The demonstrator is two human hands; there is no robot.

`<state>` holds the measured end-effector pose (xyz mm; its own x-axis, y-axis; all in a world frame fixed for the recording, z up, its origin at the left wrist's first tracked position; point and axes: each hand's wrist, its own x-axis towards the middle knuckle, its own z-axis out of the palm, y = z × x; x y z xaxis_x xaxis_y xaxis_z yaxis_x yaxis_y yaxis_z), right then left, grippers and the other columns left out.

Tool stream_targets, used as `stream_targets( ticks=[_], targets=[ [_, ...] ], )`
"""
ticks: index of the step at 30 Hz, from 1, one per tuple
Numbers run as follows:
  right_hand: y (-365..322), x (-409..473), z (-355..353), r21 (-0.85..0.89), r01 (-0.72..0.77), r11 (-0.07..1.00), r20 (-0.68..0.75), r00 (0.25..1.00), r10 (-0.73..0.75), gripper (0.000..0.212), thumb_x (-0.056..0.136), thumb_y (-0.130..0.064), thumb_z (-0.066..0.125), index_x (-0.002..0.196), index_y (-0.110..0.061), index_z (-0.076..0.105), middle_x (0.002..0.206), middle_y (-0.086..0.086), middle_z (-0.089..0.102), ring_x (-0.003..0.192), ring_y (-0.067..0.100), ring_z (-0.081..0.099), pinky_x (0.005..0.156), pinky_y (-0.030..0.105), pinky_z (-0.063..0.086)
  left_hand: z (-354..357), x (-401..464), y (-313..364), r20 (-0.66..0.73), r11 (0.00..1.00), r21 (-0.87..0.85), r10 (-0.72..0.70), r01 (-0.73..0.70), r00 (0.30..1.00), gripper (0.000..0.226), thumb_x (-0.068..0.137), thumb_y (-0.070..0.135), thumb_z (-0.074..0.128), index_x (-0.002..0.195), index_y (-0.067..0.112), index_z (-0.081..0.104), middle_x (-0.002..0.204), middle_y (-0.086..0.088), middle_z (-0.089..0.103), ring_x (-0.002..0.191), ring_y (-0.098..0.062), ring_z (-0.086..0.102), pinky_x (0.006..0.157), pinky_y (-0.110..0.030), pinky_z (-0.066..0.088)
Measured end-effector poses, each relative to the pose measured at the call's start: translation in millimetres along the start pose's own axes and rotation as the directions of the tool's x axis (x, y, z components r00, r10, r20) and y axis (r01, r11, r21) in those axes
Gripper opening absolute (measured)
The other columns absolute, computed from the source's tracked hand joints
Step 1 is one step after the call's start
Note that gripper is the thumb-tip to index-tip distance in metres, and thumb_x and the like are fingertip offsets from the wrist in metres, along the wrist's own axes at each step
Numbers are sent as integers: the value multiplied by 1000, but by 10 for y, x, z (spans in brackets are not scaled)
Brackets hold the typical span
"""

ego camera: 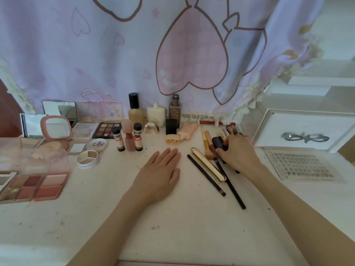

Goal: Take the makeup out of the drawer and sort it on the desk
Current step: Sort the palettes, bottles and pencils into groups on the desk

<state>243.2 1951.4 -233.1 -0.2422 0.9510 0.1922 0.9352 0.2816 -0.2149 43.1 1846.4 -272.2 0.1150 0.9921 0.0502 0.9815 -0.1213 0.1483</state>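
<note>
The left hand (160,174) lies flat, fingers straight, on the desk (192,227). The right hand (237,152) grips a bundle of brushes (218,144) beside 2 pencils (206,175).

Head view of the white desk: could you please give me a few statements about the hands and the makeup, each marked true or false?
1. The left hand lies flat on the white desk. True.
2. The right hand is idle and touches nothing. False: its fingers curl over a bundle of brushes and pencils.
3. The slim gold metal tube stands upright. False: it lies flat.
4. Two thin black pencils lie between the hands. True.
</note>
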Motion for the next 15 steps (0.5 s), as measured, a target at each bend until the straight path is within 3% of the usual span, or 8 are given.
stream_targets(
  ticks=[2, 4, 8, 11, 13, 15],
  targets=[
    [-38, 3, -13, -64, -7, 998, 34, 999, 9, 32, 88, -39, 49, 71, -11, 51, 98, 14, 60, 94, 29, 54, 90, 35, 37, 3, -1, 3, -7, 1000, -17, -1, 1, 1000, 61, 90, 43, 3, 148, 26, 2, 156, 10, -1, 142, -3, -7, 115, -25, -9],
    [-82, 4, -34, -69, -18, 997, 38, 999, 20, 30, 88, -36, 48, 76, -9, 53, 95, 13, 59, 94, 29, 54, 89, 34, 37, -3, -3, 7, -18, 1000, -26, 0, 0, 1000, 58, 93, 42, 5, 148, 26, 3, 156, 10, 0, 142, -3, -7, 114, -24, -10],
    [-109, -21, -45, -2, -66, 998, 13, 998, 66, 28, 86, -23, 52, 62, -10, 47, 72, 5, 52, 76, 22, 51, 69, 28, 37, -22, -15, -1, -24, 998, -65, 1, -3, 1000, 52, 99, 37, 17, 148, 26, 5, 156, 11, 1, 141, -2, -6, 114, -23, -10],
    [-58, -19, -35, 131, -82, 988, -63, 994, 91, 29, 84, -22, 55, 59, -10, 47, 61, 0, 42, 68, 19, 46, 64, 26, 33, -38, -28, -3, -57, 994, -106, 12, -18, 998, 51, 99, 36, 22, 148, 26, 12, 156, 11, 7, 141, -1, -1, 113, -21, -8],
    [-63, -36, -76, 259, -64, 964, -142, 984, 104, 21, 84, -25, 57, 73, -8, 54, 64, -4, 47, 63, 13, 48, 62, 25, 35, -46, -45, -15, -109, 985, -171, 12, -31, 994, 48, 99, 33, 27, 146, 26, 21, 154, 11, 17, 141, -2, 8, 111, -17, -4],
    [-153, -115, -161, 488, -59, 871, -98, 988, 121, 14, 86, -25, 58, 89, -12, 53, 71, -8, 54, 63, 3, 51, 57, 20, 38, -54, -60, -31, -194, 949, -315, -30, -33, 981, 45, 98, 29, 36, 142, 27, 30, 148, 10, 32, 136, -3, 25, 109, -14, 9]
  ],
)
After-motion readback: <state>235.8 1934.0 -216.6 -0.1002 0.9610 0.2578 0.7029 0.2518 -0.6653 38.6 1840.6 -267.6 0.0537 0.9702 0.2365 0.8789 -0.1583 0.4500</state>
